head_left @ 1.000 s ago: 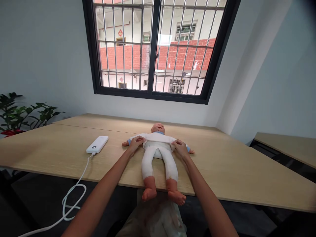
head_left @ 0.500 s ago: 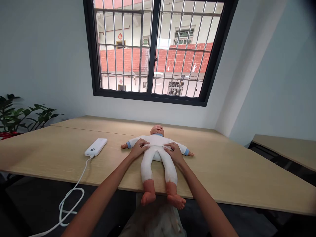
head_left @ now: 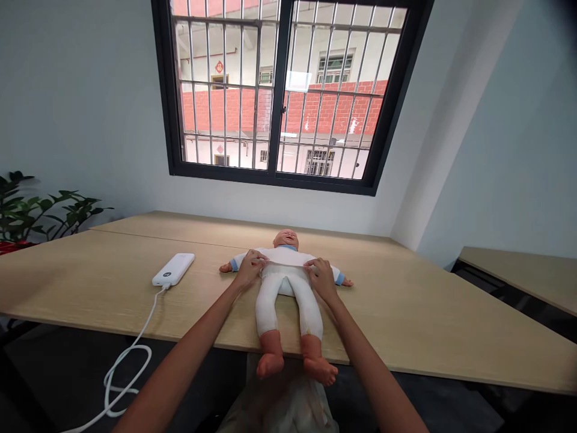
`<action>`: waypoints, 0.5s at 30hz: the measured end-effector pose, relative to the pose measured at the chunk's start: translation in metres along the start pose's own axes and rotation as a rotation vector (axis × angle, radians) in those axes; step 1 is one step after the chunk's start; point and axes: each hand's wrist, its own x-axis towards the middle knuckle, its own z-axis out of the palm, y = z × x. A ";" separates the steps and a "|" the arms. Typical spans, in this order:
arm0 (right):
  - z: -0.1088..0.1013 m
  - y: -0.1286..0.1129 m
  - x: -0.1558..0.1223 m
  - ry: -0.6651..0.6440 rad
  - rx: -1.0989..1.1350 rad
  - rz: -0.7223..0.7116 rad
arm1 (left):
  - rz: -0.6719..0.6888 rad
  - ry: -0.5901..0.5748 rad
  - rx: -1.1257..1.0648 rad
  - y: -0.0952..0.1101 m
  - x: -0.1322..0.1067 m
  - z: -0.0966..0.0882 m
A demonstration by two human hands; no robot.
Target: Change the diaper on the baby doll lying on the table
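Note:
A baby doll lies on its back on the wooden table, head away from me and arms spread. Its bare feet stick out past the near edge. It has on white trousers and a white shirt with blue collar and cuffs. My left hand pinches the shirt's hem at the left side of the doll's waist. On the opposite side, my right hand pinches the same hem. Between them the hem is stretched straight and lifted a little off the belly.
To the left on the table lies a white power bank. Its white cable hangs looped over the near edge. A potted plant stands at far left, a second table at right. A barred window is ahead.
Both hands have shifted slightly up and apart along the shirt's hem. The hem is now raised and pulled taut, showing more of the trousers' waist. The doll stays in place.

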 end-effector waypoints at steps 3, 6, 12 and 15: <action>0.004 -0.003 -0.002 -0.074 0.016 -0.040 | 0.082 -0.080 0.075 0.004 -0.005 0.001; 0.003 -0.003 -0.002 -0.048 -0.009 -0.008 | 0.054 -0.068 0.096 0.003 -0.003 -0.002; 0.002 -0.002 -0.001 -0.031 -0.038 0.022 | -0.005 -0.013 0.081 0.002 0.001 -0.006; 0.003 -0.002 -0.001 -0.062 -0.021 0.015 | 0.024 -0.043 0.082 0.002 0.000 -0.004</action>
